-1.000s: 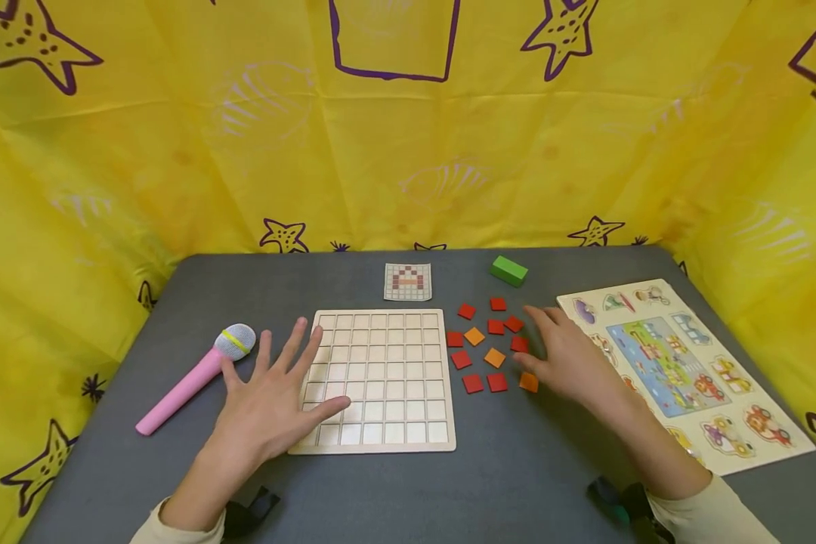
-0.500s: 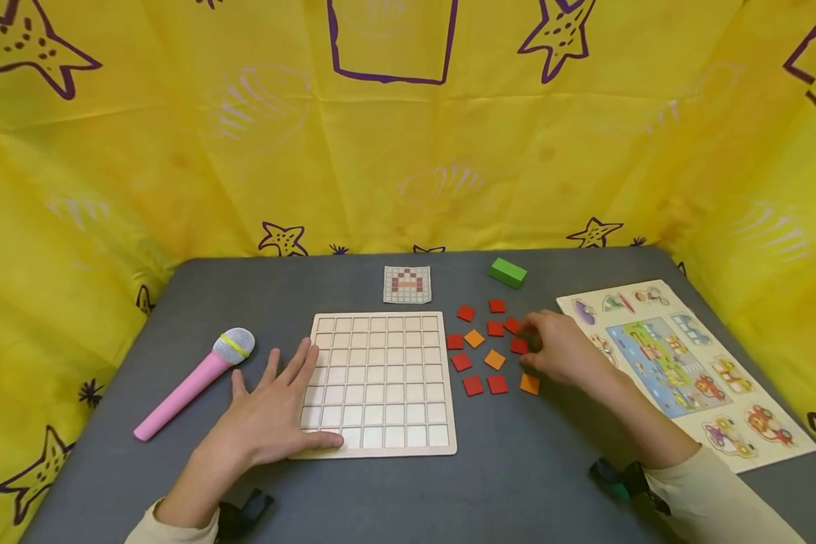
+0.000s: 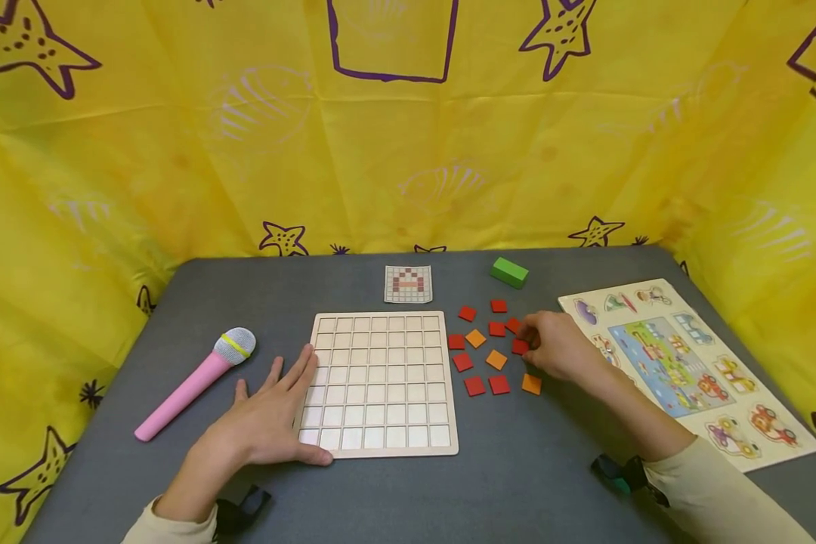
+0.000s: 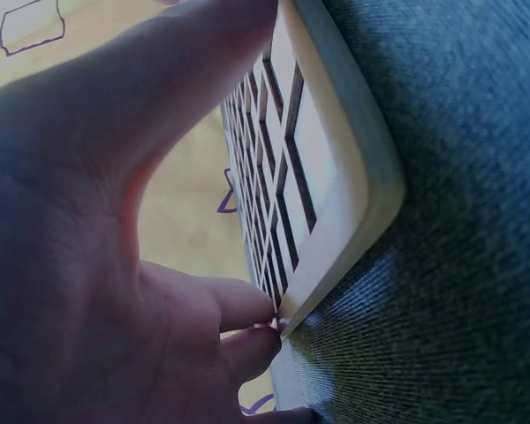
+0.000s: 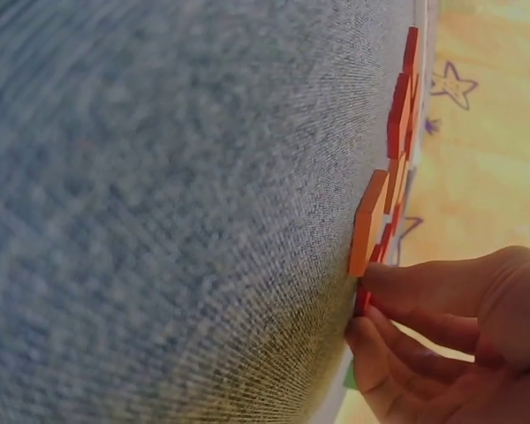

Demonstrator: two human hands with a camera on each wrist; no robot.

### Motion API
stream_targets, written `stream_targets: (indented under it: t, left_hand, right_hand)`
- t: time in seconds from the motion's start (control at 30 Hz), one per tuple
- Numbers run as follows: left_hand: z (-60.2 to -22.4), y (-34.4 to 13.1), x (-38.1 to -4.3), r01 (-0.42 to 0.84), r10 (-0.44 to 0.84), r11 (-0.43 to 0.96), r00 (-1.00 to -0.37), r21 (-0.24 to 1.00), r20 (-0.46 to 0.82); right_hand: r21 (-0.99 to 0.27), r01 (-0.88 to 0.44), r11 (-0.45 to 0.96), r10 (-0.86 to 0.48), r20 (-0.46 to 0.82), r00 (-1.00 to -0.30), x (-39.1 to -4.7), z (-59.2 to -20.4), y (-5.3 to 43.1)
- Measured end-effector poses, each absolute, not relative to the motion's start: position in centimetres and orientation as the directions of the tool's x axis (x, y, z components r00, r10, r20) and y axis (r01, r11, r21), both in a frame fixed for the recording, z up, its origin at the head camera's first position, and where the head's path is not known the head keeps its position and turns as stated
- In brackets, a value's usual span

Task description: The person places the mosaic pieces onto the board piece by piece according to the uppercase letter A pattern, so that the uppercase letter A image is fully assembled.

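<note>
A pale wooden grid board (image 3: 381, 384) lies in the middle of the table. My left hand (image 3: 261, 423) rests at its left side, fingers along the edge and thumb at the near left corner; the left wrist view shows the fingertips touching the rim (image 4: 336, 265). To the right of the board, my right hand (image 3: 563, 347) pinches a red square tile (image 5: 362, 299) between thumb and finger, low at the tabletop. Around it lie several other red tiles (image 3: 474, 386) and 3 orange ones, the nearest orange tile (image 5: 368, 225) right beside the thumb.
Behind the board lies a small pattern card (image 3: 408, 285) with coloured squares. A green block (image 3: 509, 273) stands at the back. At the left is a pink toy microphone (image 3: 193, 387); at the right, a picture puzzle board (image 3: 666, 363) partly under the right forearm. Yellow cloth surrounds the table.
My left hand has come down onto the board's left edge, its thumb drawing back to the near corner. The right hand's fingers have closed in on a red tile.
</note>
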State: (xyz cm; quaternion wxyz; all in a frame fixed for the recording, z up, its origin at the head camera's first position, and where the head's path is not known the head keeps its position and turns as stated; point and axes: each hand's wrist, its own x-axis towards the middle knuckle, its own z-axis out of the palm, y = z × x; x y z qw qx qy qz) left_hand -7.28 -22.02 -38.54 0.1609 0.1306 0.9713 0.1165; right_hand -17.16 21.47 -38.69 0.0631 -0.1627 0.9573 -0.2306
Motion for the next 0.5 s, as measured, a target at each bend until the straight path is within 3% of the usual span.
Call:
stream_targets:
  t: [0.5]
  left_hand:
    - [-38.61, -22.23, -7.22, 0.208, 0.290, 0.937, -0.912, 0.281, -0.290]
  right_hand:
    - [-0.495, -0.236, 0.836, -0.301, -0.053, -0.952, -17.53, -38.86, 21.62]
